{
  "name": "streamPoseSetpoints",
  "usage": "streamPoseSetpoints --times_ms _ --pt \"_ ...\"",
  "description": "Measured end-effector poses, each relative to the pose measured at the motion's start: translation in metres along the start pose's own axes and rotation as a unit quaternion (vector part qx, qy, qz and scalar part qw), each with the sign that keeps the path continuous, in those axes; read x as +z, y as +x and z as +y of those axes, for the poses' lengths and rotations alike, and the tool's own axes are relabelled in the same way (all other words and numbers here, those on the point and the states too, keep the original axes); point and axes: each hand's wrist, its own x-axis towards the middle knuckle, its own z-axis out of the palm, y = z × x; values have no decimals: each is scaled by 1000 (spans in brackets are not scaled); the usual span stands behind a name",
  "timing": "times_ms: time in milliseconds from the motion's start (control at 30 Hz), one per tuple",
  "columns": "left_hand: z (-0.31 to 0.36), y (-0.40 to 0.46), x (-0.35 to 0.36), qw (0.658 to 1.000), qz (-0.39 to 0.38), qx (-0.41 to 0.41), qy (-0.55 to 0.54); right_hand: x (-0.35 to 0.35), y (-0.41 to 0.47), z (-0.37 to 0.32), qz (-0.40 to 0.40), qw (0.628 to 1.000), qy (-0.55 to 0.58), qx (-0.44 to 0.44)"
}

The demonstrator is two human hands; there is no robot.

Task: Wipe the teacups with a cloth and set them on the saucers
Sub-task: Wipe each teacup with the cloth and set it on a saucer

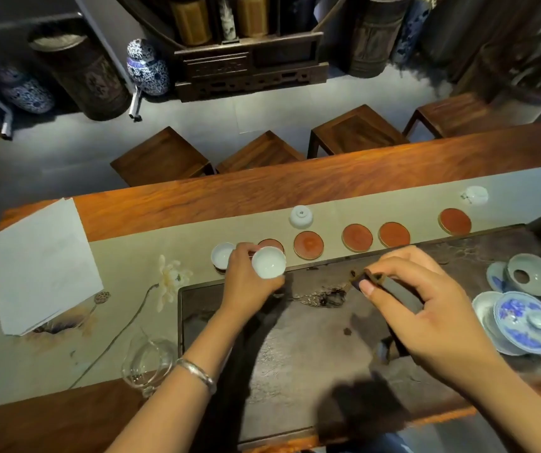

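My left hand [246,276] holds a small white teacup [268,262] upright, just above the near edge of a red saucer [272,245]. To its left another white teacup [222,255] stands on a saucer. My right hand [426,308] grips a folded dark cloth [390,291] over the dark tea tray [295,354]. Several more red saucers lie in a row: [308,245], [357,237], [394,234], [454,221]. A white teacup [301,216] sits upside down behind the row, and another [474,195] rests far right.
A blue-and-white lidded gaiwan [524,322] and pale bowls [532,274] stand at the tray's right. A glass pitcher [148,364] sits near my left forearm. White paper [40,266] lies at the left on the runner. Wooden stools line the table's far side.
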Motion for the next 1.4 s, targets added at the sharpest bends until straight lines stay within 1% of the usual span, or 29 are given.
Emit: streamPoseSetpoints --times_ms 200,500,667,867,933,1067,1100,1167,1267,1333,1400 --pt "-16 56 36 997 56 -44 42 -29 30 29 -17 998 -51 -26" --pt "-37 76 60 994 42 -66 78 -50 57 55 -36 998 -50 -25" --pt "-41 78 65 994 55 -69 69 -48 61 56 -43 998 -53 -17" --pt "-43 83 66 993 34 -78 77 -45 56 53 -45 998 -47 2" --pt "-40 78 64 994 26 -70 83 -45 53 52 -41 998 -49 4" --pt "-14 55 56 997 68 -26 37 -48 48 50 -17 998 -56 1" --pt "-4 46 53 997 68 -10 21 -49 47 49 -11 998 -57 4" --pt "19 21 50 999 24 7 -30 -51 43 49 8 998 -58 9" --pt "60 -28 55 987 -93 13 -131 -54 34 50 51 997 -45 29" --pt "86 -61 62 974 -152 34 -163 -57 28 53 62 996 -40 43" --pt "108 -87 70 963 -194 53 -179 -59 20 55 62 996 -44 44"
